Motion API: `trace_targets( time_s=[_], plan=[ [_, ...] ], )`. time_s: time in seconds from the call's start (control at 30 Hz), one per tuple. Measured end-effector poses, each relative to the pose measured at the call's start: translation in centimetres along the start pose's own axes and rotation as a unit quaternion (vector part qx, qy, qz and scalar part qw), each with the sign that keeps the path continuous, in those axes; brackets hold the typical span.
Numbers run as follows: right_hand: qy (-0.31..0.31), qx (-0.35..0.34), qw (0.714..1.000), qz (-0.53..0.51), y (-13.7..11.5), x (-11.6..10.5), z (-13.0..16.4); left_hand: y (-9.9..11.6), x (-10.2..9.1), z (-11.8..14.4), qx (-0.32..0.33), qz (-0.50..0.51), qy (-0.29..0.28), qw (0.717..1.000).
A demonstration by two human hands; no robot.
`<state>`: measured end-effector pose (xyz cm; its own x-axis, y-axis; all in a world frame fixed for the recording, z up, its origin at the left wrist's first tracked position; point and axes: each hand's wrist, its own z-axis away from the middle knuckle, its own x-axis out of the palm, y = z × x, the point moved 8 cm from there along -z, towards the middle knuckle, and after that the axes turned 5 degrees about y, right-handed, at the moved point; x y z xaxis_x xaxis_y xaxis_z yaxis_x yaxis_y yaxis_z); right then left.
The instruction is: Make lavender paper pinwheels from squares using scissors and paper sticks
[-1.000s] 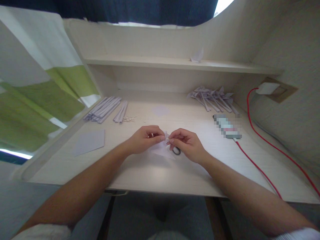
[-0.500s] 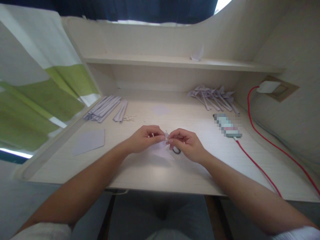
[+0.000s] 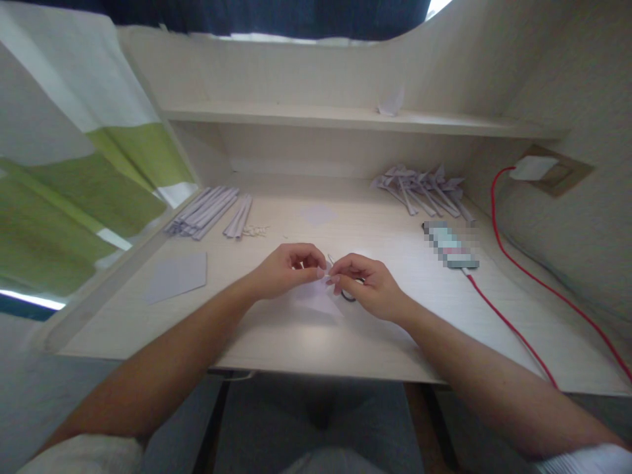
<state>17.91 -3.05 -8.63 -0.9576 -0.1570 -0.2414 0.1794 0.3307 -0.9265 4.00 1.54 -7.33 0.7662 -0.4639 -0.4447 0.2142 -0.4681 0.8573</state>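
Head view here: pinching a bit of white paper (image 3: 326,279), left of the phone (image 3: 451,245), between left hand (image 3: 289,271) and right hand (image 3: 368,284), with fingertips clamped on it from both sides. Delicate stuff! Could tear under too hard a tug, or slip from so slight a grip; could snag on the dark loop (image 3: 348,300), also left of the phone.

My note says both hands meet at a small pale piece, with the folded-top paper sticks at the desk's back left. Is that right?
Not quite: the head view shows the folded-top paper sticks at the back right, beyond the phone. The left hand and right hand do meet at a small pale piece.
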Motion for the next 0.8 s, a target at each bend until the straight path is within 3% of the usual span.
trace_targets(
  time_s=[0.17,0.6,0.8],
  plan=[
    [-0.014,0.003,1.000,0.004,0.19,0.16,0.08,0.04,0.32,0.00,-0.002,0.026,-0.025,0.999],
    [-0.035,-0.005,0.999,-0.038,-0.59,0.69,0.13,0.32,-0.06,0.01,0.010,-0.015,0.009,1.000],
    [-0.056,-0.027,0.998,0.024,-0.63,0.79,0.28,-0.02,0.19,-0.07,0.022,-0.032,0.002,0.999]
  ],
)
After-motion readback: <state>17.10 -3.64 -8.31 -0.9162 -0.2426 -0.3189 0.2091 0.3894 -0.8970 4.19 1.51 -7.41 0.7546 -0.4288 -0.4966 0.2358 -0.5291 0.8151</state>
